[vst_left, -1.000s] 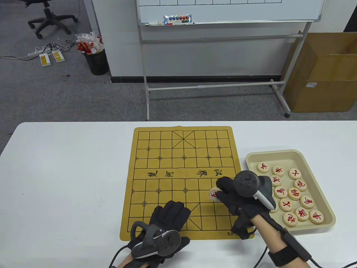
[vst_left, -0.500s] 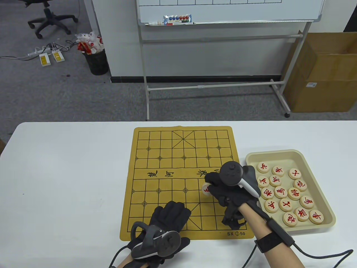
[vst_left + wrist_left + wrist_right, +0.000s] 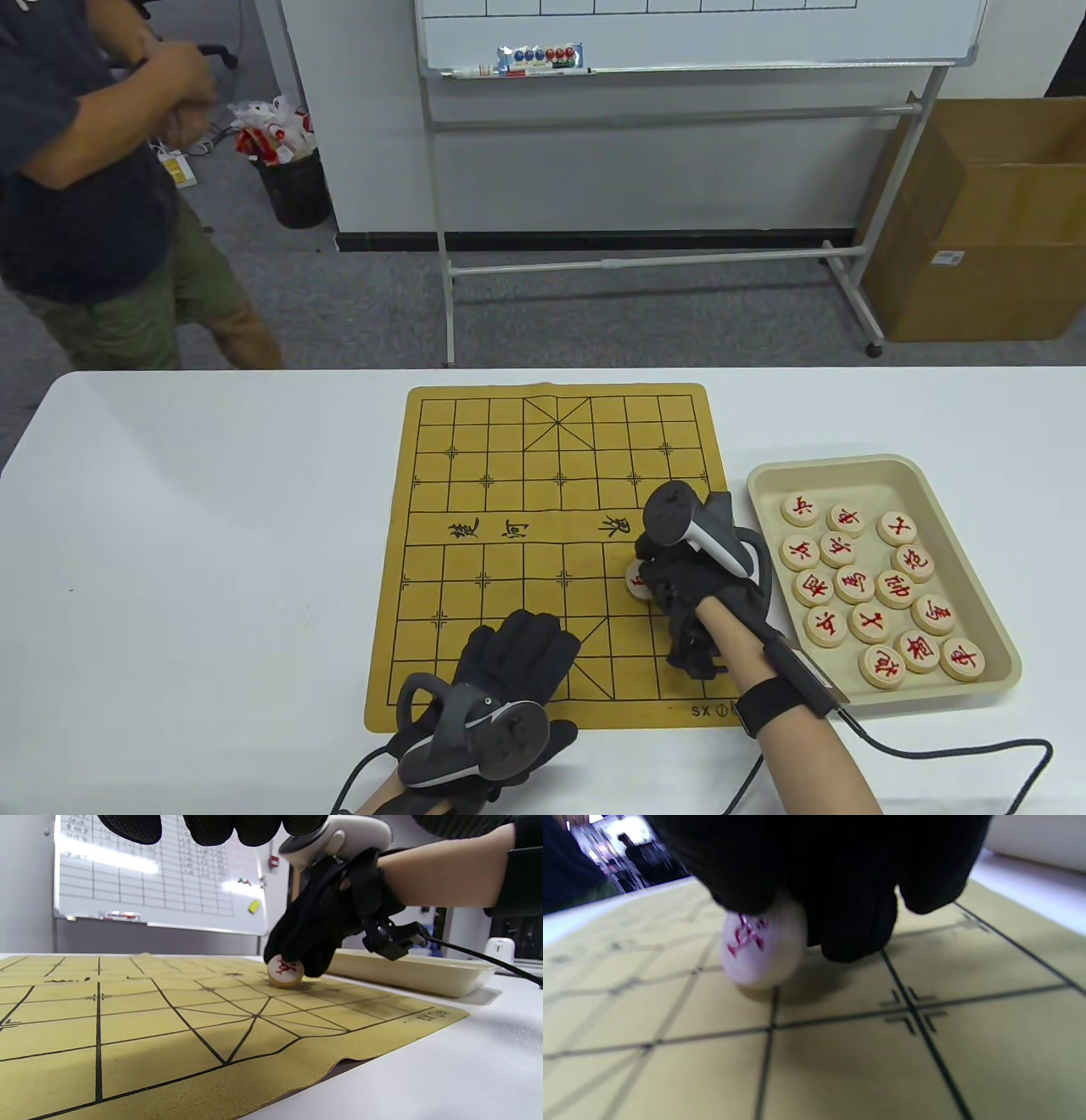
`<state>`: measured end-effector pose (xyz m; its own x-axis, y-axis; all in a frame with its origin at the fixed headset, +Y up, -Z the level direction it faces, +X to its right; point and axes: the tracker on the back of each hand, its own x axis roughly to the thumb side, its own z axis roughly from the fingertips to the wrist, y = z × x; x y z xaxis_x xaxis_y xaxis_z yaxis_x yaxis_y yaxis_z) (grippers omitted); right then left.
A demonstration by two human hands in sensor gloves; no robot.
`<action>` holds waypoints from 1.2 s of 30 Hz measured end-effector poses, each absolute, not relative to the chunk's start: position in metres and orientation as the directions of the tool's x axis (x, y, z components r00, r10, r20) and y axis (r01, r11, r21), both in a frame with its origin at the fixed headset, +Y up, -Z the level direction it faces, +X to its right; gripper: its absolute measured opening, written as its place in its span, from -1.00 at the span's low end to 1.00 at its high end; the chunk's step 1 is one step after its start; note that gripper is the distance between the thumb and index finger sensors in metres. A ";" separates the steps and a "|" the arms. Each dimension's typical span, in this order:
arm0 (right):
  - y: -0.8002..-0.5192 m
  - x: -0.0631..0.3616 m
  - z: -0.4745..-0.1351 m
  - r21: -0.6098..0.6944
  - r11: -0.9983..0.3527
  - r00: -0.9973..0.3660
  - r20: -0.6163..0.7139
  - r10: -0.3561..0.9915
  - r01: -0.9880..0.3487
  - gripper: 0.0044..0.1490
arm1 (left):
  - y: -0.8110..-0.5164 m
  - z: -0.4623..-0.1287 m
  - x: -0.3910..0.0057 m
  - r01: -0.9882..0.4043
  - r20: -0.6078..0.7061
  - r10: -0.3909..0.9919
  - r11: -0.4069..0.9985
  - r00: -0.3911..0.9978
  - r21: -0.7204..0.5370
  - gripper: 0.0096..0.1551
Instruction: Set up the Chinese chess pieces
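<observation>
A yellow Chinese chess board (image 3: pixel 509 475) lies on the white table. My right hand (image 3: pixel 670 586) pinches a round wooden piece with a red character (image 3: pixel 636 579) and holds it tilted, its lower edge touching the board on a line in the near half. The piece also shows in the left wrist view (image 3: pixel 285 971) and the right wrist view (image 3: pixel 761 942). My left hand (image 3: pixel 513 658) rests flat on the board's near edge, fingers spread, holding nothing. A beige tray (image 3: pixel 1001 628) to the right of the board holds several red-character pieces (image 3: pixel 874 586).
A person in dark shirt and green shorts (image 3: pixel 93 195) stands beyond the table's far left corner. A whiteboard on a stand (image 3: pixel 679 51) and a cardboard box (image 3: pixel 984 221) stand behind the table. A cable (image 3: pixel 959 751) trails from my right wrist.
My right hand has carried the piece left from beside the tray and lowered it onto the board. A person has walked into view at the far left. My left hand has not moved.
</observation>
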<state>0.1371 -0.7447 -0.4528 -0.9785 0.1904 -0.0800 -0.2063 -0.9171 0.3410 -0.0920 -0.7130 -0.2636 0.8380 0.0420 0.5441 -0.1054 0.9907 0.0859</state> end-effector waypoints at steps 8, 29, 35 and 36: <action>-0.749 0.129 -0.455 0.324 -0.942 -0.995 -0.081 0.064 -0.087 -0.34 | -0.713 -0.264 -0.091 -0.105 0.548 0.044 0.991 0.835 0.081 0.06; -0.638 0.245 -0.404 0.071 -0.997 -0.993 -0.115 -0.036 0.028 -0.22 | -0.713 -0.262 -0.091 -0.099 0.551 0.033 0.991 0.834 0.091 0.05; -0.693 0.294 -0.408 0.340 -0.932 -0.990 -0.015 -0.142 0.128 -0.24 | -0.714 -0.262 -0.090 -0.091 0.551 0.028 0.992 0.834 0.088 0.05; -0.702 0.296 -0.404 0.361 -0.921 -0.987 0.002 -0.159 0.149 -0.22 | -0.714 -0.262 -0.091 -0.091 0.551 0.028 0.992 0.834 0.088 0.05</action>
